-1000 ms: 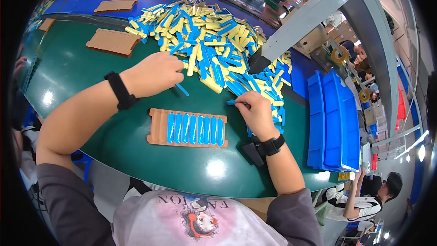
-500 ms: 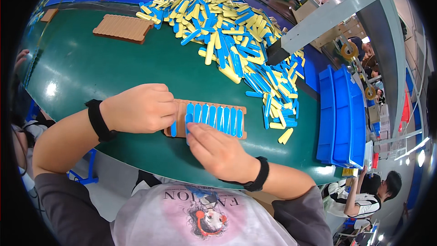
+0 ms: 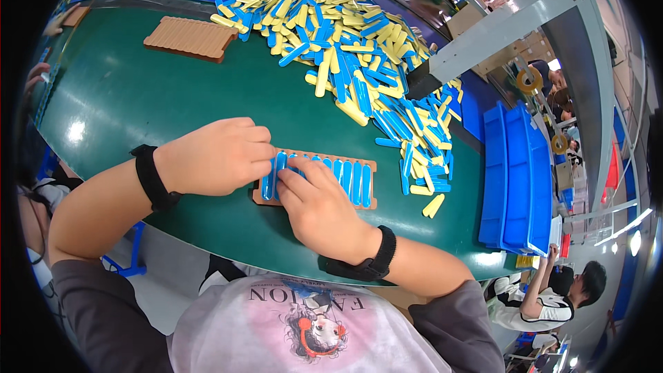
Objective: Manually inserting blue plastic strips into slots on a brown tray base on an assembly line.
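Note:
A brown ribbed tray [image 3: 373, 166] lies in front of me on the green table, with a row of blue strips [image 3: 356, 183], flat and round-ended, standing side by side in its grooves. My left hand [image 3: 219, 155] is closed at the tray's left end, its fingertips on the upper end of the leftmost blue strip [image 3: 267, 183]. Over the left half of the tray, my right hand [image 3: 323, 211] has its fingers bent and pressed together against another blue strip [image 3: 280, 164]. That hand covers the lower parts of several strips.
A large heap of blue and yellow strips [image 3: 345, 48] spreads across the far middle and right. Another brown tray [image 3: 186, 36] rests at the far left. Blue bins [image 3: 494, 179] stand at the right, below a grey metal frame [image 3: 497, 27]. Other people sit nearby.
My right hand has moved up and slightly left over the tray, and its blue strip now lies beside the leftmost one. My left hand has risen slightly, fingers still closed.

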`<act>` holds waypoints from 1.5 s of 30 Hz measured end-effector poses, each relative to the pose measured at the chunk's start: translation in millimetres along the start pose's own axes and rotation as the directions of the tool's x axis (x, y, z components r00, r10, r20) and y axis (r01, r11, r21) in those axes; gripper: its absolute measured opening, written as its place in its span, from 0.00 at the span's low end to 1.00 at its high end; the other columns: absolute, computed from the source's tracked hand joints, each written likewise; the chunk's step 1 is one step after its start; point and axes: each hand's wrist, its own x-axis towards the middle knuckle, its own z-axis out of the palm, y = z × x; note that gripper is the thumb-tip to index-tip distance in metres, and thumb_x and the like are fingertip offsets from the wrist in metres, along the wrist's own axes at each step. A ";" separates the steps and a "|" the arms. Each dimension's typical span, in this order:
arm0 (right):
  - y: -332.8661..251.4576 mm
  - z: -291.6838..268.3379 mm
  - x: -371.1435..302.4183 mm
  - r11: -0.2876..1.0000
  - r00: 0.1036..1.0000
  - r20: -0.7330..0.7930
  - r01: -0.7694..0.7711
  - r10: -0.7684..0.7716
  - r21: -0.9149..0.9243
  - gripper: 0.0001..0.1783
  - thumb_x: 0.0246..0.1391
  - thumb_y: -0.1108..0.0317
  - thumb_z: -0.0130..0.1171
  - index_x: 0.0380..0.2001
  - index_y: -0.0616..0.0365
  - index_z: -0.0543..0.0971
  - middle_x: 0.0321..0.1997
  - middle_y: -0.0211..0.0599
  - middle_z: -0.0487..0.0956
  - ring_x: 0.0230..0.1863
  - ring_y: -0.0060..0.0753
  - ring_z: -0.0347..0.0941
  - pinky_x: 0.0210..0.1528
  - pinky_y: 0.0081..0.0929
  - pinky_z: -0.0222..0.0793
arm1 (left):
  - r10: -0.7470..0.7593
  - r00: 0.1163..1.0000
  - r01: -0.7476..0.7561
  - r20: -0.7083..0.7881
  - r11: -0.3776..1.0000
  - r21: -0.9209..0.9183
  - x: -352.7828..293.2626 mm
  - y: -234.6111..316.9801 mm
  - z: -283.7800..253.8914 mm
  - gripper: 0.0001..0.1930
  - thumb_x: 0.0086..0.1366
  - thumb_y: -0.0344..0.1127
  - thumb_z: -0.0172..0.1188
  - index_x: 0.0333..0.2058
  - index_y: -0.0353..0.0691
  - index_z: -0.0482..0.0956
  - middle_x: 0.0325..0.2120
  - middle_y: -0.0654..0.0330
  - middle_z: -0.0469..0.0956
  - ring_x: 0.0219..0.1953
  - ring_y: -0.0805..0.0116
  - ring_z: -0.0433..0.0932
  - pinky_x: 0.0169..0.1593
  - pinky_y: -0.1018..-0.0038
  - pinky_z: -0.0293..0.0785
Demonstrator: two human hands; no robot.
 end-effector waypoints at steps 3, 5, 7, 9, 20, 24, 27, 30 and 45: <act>16.2 -25.3 -5.9 0.993 0.998 -0.038 -0.036 0.040 0.116 0.20 0.34 0.82 0.56 0.37 0.67 0.77 0.42 0.47 0.76 0.50 0.52 0.70 0.51 0.43 0.68 | -0.064 0.997 0.061 -0.043 0.995 -0.078 -4.0 -3.8 -0.1 0.06 0.49 0.28 0.56 0.29 0.38 0.76 0.33 0.61 0.76 0.37 0.63 0.73 0.41 0.69 0.70; 47.4 -52.6 -20.6 0.994 0.996 0.006 -0.089 0.089 0.068 0.19 0.36 0.80 0.58 0.38 0.64 0.77 0.46 0.46 0.76 0.52 0.50 0.69 0.55 0.42 0.67 | -0.171 0.973 0.154 -0.157 0.981 -0.117 -6.7 -2.9 -7.1 0.09 0.48 0.25 0.57 0.31 0.38 0.77 0.34 0.61 0.76 0.38 0.61 0.73 0.41 0.68 0.69; 72.8 -80.6 -39.2 0.968 0.961 0.190 -0.223 0.199 0.117 0.32 0.38 0.75 0.66 0.52 0.59 0.72 0.55 0.45 0.71 0.56 0.50 0.65 0.59 0.41 0.63 | -0.193 0.967 0.169 -0.164 0.975 -0.145 -5.9 -0.4 -13.1 0.10 0.47 0.23 0.57 0.32 0.38 0.77 0.35 0.60 0.76 0.39 0.61 0.73 0.41 0.67 0.69; 82.3 -90.5 -51.1 0.949 0.929 0.282 -0.287 0.242 0.131 0.38 0.38 0.74 0.69 0.58 0.57 0.68 0.58 0.45 0.69 0.58 0.50 0.64 0.60 0.41 0.62 | -0.216 0.960 0.187 -0.177 0.968 -0.166 -2.0 0.8 -16.3 0.12 0.46 0.21 0.57 0.33 0.38 0.77 0.37 0.59 0.76 0.40 0.61 0.74 0.41 0.67 0.69; 61.0 -47.3 -41.4 0.891 0.944 0.285 -0.267 0.166 0.366 0.53 0.37 0.71 0.72 0.66 0.60 0.55 0.61 0.50 0.65 0.59 0.52 0.61 0.62 0.39 0.60 | -0.778 0.581 0.603 0.239 0.609 0.515 -66.1 -150.4 -35.0 0.47 0.39 0.22 0.64 0.62 0.40 0.57 0.62 0.52 0.60 0.63 0.51 0.60 0.61 0.61 0.62; 41.4 -14.9 -12.9 0.924 0.971 0.215 -0.177 0.107 0.338 0.53 0.38 0.66 0.72 0.65 0.66 0.54 0.60 0.52 0.66 0.57 0.53 0.63 0.61 0.41 0.59 | -0.800 0.571 0.756 0.186 0.600 0.261 -78.7 -187.5 -21.5 0.36 0.36 0.25 0.65 0.50 0.40 0.67 0.50 0.53 0.68 0.57 0.52 0.64 0.56 0.59 0.64; 19.5 11.4 19.6 0.935 0.973 0.212 -0.153 0.087 0.321 0.52 0.36 0.66 0.72 0.62 0.70 0.55 0.57 0.56 0.66 0.55 0.56 0.62 0.59 0.42 0.60 | -0.812 0.571 0.805 -0.121 0.525 0.277 -84.7 -176.2 -31.6 0.36 0.34 0.24 0.63 0.50 0.40 0.67 0.50 0.54 0.66 0.58 0.55 0.62 0.57 0.59 0.58; -7.6 45.5 60.7 0.948 0.990 0.121 -0.100 0.066 0.303 0.51 0.37 0.62 0.72 0.60 0.74 0.57 0.48 0.53 0.69 0.48 0.52 0.65 0.52 0.40 0.64 | -0.739 0.568 0.818 -0.362 0.459 0.347 -91.7 -180.1 -54.0 0.39 0.34 0.24 0.64 0.52 0.41 0.65 0.50 0.55 0.65 0.58 0.56 0.61 0.56 0.57 0.55; -33.7 107.6 132.7 0.922 0.989 0.013 0.132 -0.147 0.364 0.27 0.46 0.59 0.64 0.47 0.62 0.71 0.45 0.45 0.73 0.47 0.47 0.66 0.49 0.41 0.62 | -0.546 0.687 0.710 -0.479 0.644 0.283 -15.3 -49.8 -101.4 0.41 0.33 0.35 0.65 0.52 0.34 0.64 0.47 0.50 0.64 0.52 0.50 0.63 0.55 0.62 0.57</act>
